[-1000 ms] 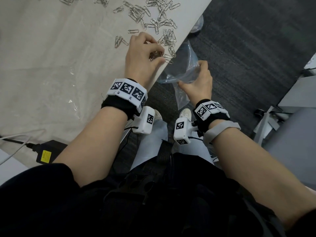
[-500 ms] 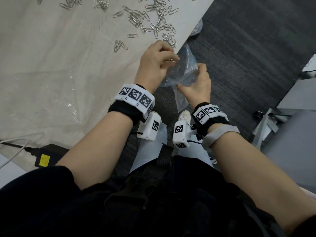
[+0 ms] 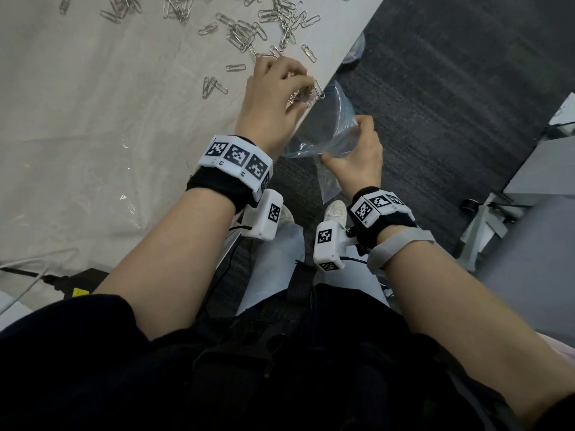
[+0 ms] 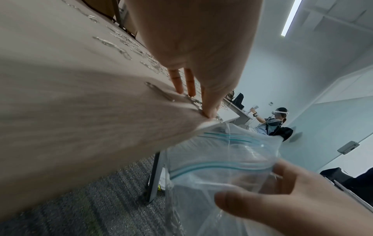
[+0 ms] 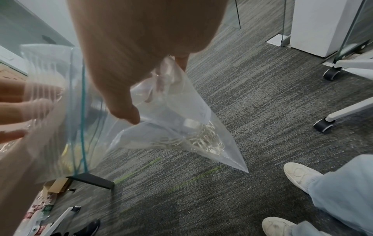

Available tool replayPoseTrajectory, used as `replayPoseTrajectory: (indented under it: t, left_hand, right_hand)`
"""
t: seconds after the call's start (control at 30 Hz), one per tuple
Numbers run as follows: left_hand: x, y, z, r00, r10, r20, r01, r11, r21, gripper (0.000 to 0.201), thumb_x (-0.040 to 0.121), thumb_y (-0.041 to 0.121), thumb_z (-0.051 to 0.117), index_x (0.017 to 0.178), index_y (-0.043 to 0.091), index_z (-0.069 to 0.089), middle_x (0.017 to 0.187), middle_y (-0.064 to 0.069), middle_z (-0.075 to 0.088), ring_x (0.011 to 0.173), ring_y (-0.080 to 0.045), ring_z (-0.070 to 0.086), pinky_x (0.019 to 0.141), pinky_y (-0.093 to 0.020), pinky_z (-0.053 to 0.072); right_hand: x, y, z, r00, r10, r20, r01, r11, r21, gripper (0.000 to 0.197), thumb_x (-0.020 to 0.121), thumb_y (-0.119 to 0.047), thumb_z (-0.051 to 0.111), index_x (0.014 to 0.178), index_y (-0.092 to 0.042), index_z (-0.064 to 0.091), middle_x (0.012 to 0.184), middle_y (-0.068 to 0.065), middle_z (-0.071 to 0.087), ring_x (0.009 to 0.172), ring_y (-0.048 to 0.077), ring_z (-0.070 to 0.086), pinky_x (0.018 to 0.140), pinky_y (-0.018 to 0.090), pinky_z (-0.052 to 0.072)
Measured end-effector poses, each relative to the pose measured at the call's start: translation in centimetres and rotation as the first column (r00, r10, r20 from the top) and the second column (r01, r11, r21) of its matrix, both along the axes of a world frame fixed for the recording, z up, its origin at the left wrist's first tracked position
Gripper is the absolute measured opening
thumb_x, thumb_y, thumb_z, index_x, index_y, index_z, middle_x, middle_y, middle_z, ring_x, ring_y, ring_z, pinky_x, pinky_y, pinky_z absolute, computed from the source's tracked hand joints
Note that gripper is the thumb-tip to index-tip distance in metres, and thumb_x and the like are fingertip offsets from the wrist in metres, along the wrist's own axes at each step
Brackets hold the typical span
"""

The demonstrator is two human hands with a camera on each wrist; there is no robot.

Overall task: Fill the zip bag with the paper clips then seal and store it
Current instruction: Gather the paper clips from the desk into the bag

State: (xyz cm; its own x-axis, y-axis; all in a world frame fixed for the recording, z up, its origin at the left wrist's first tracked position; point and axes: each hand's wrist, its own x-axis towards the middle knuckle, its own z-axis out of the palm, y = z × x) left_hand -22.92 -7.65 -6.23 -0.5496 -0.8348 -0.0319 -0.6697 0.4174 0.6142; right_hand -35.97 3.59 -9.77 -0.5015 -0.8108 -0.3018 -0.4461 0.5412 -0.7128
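Loose silver paper clips (image 3: 249, 29) lie scattered over the beige table (image 3: 93, 119). My left hand (image 3: 295, 94) sits at the table's edge, fingers and thumb curled round a small cluster of clips (image 3: 311, 99). In the left wrist view the fingertips (image 4: 178, 86) and thumb press on the tabletop among clips. My right hand (image 3: 345, 141) pinches the clear zip bag (image 3: 326, 129) by its rim, holding the mouth open just below the edge. Clips (image 5: 203, 140) lie in the bag's (image 5: 181, 124) lower corner.
A black power adapter (image 3: 77, 287) and white cables (image 3: 31, 262) lie at the table's near left. Below are dark carpet (image 3: 435, 104), my white shoes (image 3: 336, 209), a table leg (image 4: 155, 175) and chair casters (image 5: 322, 126). Another person (image 4: 276, 121) stands far behind.
My left hand went from the clips on the table to the bag's mouth, then came back onto the table edge over more clips. The right hand kept holding the bag open.
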Motion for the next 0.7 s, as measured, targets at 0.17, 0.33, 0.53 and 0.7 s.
replayPoseTrajectory:
  t: [0.17, 0.33, 0.53, 0.7]
  left_hand:
    - [-0.2, 0.9, -0.3, 0.998, 0.007, -0.061, -0.007, 1.000, -0.004, 0.021, 0.081, 0.010, 0.064, 0.101, 0.012, 0.069, 0.107, -0.006, 0.063, 0.106, -0.027, 0.049, 0.083, -0.029, 0.042]
    - [-0.6, 1.4, -0.1, 0.993, -0.097, -0.068, 0.099, 0.995, 0.014, 0.020, 0.076, 0.006, 0.068, 0.096, 0.008, 0.072, 0.104, -0.004, 0.069, 0.102, -0.028, 0.053, 0.082, -0.036, 0.047]
    - [1.3, 1.0, 0.7, 0.942, 0.223, -0.252, -0.238, 0.971, -0.029, 0.026, 0.080, 0.004, 0.060, 0.101, 0.015, 0.070, 0.119, -0.001, 0.064, 0.118, -0.020, 0.049, 0.103, -0.034, 0.040]
    - [4.5, -1.1, -0.1, 0.842, 0.494, 0.215, -0.492, 0.868, -0.069, 0.052, 0.093, 0.021, 0.038, 0.144, 0.016, 0.028, 0.157, -0.013, 0.011, 0.145, -0.035, 0.001, 0.117, -0.051, 0.005]
  right_hand:
    - [0.0, 0.0, -0.2, 1.000, 0.006, -0.001, -0.006, 1.000, 0.006, 0.056, 0.067, -0.025, 0.076, 0.114, -0.013, 0.048, 0.107, 0.008, 0.059, 0.101, 0.022, 0.054, 0.080, 0.031, 0.043]
    - [0.0, -0.1, -0.2, 1.000, 0.013, -0.005, -0.013, 1.000, 0.007, 0.054, 0.066, -0.025, 0.074, 0.112, -0.014, 0.047, 0.106, 0.009, 0.059, 0.100, 0.023, 0.054, 0.078, 0.030, 0.042]
    - [0.2, -0.1, 0.2, 1.000, 0.010, 0.000, -0.010, 1.000, 0.014, 0.054, 0.067, -0.023, 0.072, 0.113, -0.011, 0.047, 0.107, 0.009, 0.059, 0.102, 0.025, 0.054, 0.080, 0.032, 0.044]
    - [0.4, -0.1, 0.4, 1.000, 0.000, -0.006, 0.000, 1.000, 0.006, 0.054, 0.065, -0.024, 0.070, 0.112, -0.011, 0.047, 0.107, 0.010, 0.059, 0.102, 0.026, 0.055, 0.084, 0.040, 0.049]
